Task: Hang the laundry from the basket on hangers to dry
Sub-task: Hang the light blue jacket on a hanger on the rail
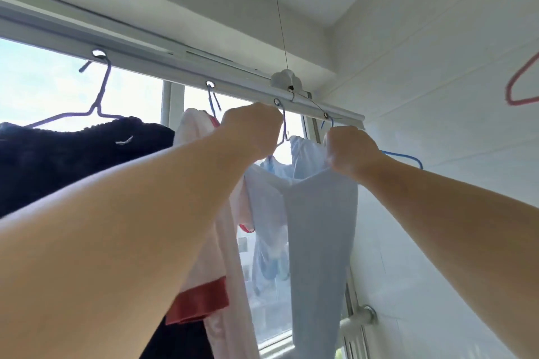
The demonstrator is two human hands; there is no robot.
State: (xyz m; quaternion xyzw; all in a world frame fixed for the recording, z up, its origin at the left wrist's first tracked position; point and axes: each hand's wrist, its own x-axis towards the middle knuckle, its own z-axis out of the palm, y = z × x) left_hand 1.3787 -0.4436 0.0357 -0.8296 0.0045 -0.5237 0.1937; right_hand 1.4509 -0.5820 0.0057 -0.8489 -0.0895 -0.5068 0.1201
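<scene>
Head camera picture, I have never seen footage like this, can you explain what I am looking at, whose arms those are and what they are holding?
There is no machine here. The one picture comes from a camera worn on a person's head, tilted up toward a window, so the two bare arms reaching in are the wearer's own.

Overhead runs a drying rail with ring holes, hung on a thin wire. Hangers hook into those holes: a purple hanger carries a black garment, and next to it hangs a white garment with red trim.

The left hand is curled near the hook of another hanger. The right hand grips the light blue garment on a blue hanger. An empty pink hanger shows at the right edge.
</scene>
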